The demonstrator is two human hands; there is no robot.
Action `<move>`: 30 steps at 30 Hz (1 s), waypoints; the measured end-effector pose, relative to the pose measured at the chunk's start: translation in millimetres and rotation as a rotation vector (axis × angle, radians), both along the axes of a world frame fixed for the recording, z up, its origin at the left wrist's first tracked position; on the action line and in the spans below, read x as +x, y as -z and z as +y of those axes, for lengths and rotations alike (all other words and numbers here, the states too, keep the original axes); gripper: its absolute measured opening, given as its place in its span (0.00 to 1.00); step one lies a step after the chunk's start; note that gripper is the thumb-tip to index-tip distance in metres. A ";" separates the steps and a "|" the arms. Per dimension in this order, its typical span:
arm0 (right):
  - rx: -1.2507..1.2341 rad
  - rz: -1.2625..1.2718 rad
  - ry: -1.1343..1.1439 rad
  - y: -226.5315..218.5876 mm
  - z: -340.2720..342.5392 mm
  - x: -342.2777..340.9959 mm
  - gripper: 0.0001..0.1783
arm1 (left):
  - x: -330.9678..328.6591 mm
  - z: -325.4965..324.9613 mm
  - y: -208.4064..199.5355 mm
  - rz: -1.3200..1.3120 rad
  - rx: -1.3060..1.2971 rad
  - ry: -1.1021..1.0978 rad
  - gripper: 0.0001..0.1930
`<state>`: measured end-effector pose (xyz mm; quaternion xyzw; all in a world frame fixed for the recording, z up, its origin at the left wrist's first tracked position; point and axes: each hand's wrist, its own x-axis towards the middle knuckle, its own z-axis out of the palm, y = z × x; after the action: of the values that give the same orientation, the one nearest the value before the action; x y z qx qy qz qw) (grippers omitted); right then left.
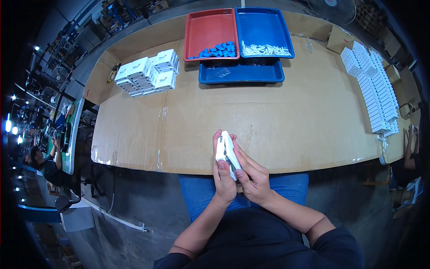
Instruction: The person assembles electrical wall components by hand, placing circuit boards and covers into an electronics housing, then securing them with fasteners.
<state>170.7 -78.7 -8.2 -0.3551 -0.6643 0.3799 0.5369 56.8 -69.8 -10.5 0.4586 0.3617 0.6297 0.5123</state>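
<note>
The two hands meet near the middle of the view, close to the near edge of the table (pixel 192 127), and they hold together one white case (pixel 221 149). The left hand (pixel 225 184) is partly closed around the left side of the case, with its thumb lying on the near part. The right hand (pixel 255 180) is also partly closed; its fingers lie along the right side and its thumb presses close to the lower end. The case stands tilted between the palms, and a narrow dark gap shows between its two white parts; what is inside this gap I cannot tell. Below the hands are the person's blue jeans (pixel 289 188). At the far side of the table, a red tray (pixel 210 29) holds many small blue pieces (pixel 219 50), and just beside it a blue tray (pixel 262 29) holds thin white pieces (pixel 265 49). Under both, nearer to the person, is a lower blue tray (pixel 242 77). To the left stands a pile of white boxes (pixel 145 74); at the right edge, long rows of white blocks (pixel 377 98). Farther left, another person (pixel 51 169) sits at a green table (pixel 74 130).
</note>
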 end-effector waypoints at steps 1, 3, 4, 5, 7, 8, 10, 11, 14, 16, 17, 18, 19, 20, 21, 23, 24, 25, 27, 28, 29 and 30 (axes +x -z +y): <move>0.000 0.000 -0.001 0.3 -0.6 -0.4 0.27 | 1.5 -0.4 -0.7 -0.047 -0.011 -0.003 0.51; 0.015 -0.007 -0.001 0.4 -2.0 -1.2 0.26 | 1.6 -2.5 -0.7 -0.093 -0.021 -0.008 0.52; 0.019 -0.007 -0.002 1.1 -2.0 -1.8 0.26 | 1.5 -2.7 0.6 -0.094 -0.024 -0.013 0.53; 0.012 -0.001 -0.008 2.2 -2.2 -3.3 0.27 | 1.3 -1.6 1.7 -0.095 -0.027 -0.019 0.53; 0.007 0.005 -0.012 5.7 0.3 -7.6 0.29 | -2.2 2.1 3.5 -0.073 -0.012 -0.031 0.52; -0.051 0.099 -0.041 9.1 3.0 -10.8 0.30 | -4.6 3.0 3.8 -0.051 -0.002 -0.043 0.52; -0.109 0.194 -0.072 9.1 7.4 -9.7 0.30 | -12.1 4.9 3.2 -0.051 0.013 -0.036 0.52; -0.194 0.172 -0.052 6.8 9.5 -4.5 0.30 | -15.0 5.4 3.8 -0.050 0.027 -0.030 0.51; -0.497 0.294 -0.181 0.3 12.6 2.6 0.31 | -13.5 -0.2 3.8 0.081 0.061 -0.087 0.53; -0.781 0.486 -0.319 -12.5 11.0 1.9 0.31 | -14.0 3.6 11.0 0.231 0.151 -0.089 0.54; -0.775 0.486 -0.322 -13.6 10.2 -0.4 0.31 | -16.5 4.7 17.0 0.232 0.158 -0.091 0.54; -0.764 0.473 -0.299 -14.0 7.6 -2.3 0.32 | -19.1 4.7 22.2 0.321 0.199 -0.114 0.53; -0.754 0.461 -0.271 -14.0 5.4 -3.7 0.33 | -19.8 5.1 22.3 0.410 0.239 -0.133 0.53; -0.749 0.463 -0.269 -14.2 4.7 -5.2 0.33 | -19.0 5.6 21.4 0.462 0.270 -0.170 0.51; -0.733 0.467 -0.249 -14.4 4.4 -6.8 0.33 | -17.6 5.7 21.1 0.463 0.276 -0.168 0.51; -0.707 0.475 -0.212 -14.5 1.8 -10.7 0.34 | -16.5 2.9 20.4 0.495 0.225 -0.240 0.48; -0.705 0.477 -0.212 -13.5 0.7 -11.6 0.34 | -16.7 3.0 20.4 0.496 0.227 -0.239 0.48; -0.696 0.449 -0.210 -12.6 0.6 -11.7 0.34 | -16.3 3.9 20.3 0.497 0.256 -0.268 0.46; -0.688 0.417 -0.209 -12.5 -0.5 -12.3 0.34 | -14.4 4.9 19.5 0.496 0.285 -0.300 0.44; -0.683 0.429 -0.227 -11.5 -2.7 -12.2 0.34 | -12.2 3.3 19.8 0.453 0.256 -0.324 0.43; -0.680 0.441 -0.245 -10.8 -4.0 -12.2 0.34 | -11.0 1.9 20.0 0.410 0.227 -0.349 0.42; -0.683 0.437 -0.248 -11.9 -4.8 -12.5 0.34 | -10.8 2.1 19.4 0.408 0.224 -0.353 0.42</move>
<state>158.3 -83.6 3.7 -0.3412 -0.4086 0.7063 0.4668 46.1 -67.7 -29.9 0.5594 0.4596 0.6398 0.2578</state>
